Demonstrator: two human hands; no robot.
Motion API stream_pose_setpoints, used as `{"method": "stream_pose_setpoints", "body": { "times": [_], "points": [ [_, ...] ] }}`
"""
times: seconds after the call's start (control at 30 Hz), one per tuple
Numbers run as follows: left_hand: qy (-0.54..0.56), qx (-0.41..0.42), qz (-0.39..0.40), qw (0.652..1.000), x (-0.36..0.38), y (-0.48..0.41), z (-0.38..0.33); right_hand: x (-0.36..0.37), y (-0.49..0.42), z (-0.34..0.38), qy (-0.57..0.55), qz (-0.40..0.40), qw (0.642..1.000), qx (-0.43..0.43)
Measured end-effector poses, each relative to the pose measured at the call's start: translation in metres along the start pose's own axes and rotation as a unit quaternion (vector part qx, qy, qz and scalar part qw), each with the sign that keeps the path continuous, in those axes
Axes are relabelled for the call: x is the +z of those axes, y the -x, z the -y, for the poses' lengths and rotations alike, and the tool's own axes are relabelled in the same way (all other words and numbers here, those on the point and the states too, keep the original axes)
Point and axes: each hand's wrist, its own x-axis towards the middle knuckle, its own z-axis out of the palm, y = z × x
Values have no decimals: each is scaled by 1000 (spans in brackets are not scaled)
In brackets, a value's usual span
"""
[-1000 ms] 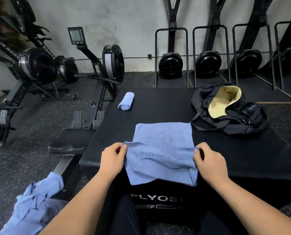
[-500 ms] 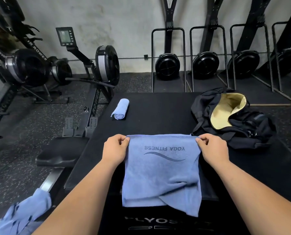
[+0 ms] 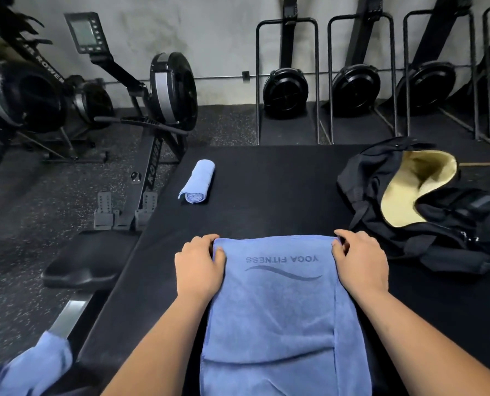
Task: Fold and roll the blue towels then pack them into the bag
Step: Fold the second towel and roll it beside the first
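Note:
A blue towel [image 3: 278, 310] printed "YOGA FITNESS" lies folded lengthwise on the black plyo box [image 3: 266, 190], its near end hanging over the front edge. My left hand [image 3: 199, 267] pinches the towel's far left corner and my right hand [image 3: 359, 260] pinches its far right corner, both down at the box top. A rolled blue towel [image 3: 198, 181] rests at the far left of the box. The black duffel bag [image 3: 426, 195] sits at the right, open, its yellow lining showing.
More loose blue towels [image 3: 26, 367] lie low at the left, by the rowing machine's seat [image 3: 89, 258]. Rowing machines stand at the left and upright ones line the back wall [image 3: 286, 90]. Speckled rubber floor surrounds the box.
Both hands have carried the towel's near edge up and forward over the rest of it, laying it down on the box farther from me. The fold now lies flat.

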Motion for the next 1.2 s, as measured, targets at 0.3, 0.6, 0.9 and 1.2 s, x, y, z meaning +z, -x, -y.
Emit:
{"method": "stream_pose_setpoints", "body": {
  "times": [0.3, 0.6, 0.9, 1.2],
  "points": [
    [-17, -3, -1, 1000, 2, -2, 0, 0, 0, 4, 19, 9, 1000, -3],
    [210, -42, 25, 977, -9, -2, 7, -14, 0, -1, -234, -6, 972, 33],
    [335, -96, 125, 929, -56, -5, -4, -56, -2, -5, -388, 97, 911, 102],
    [351, -60, 131, 925, -130, 13, -29, -123, 0, 24, -312, 52, 948, 40]
  ]
}}
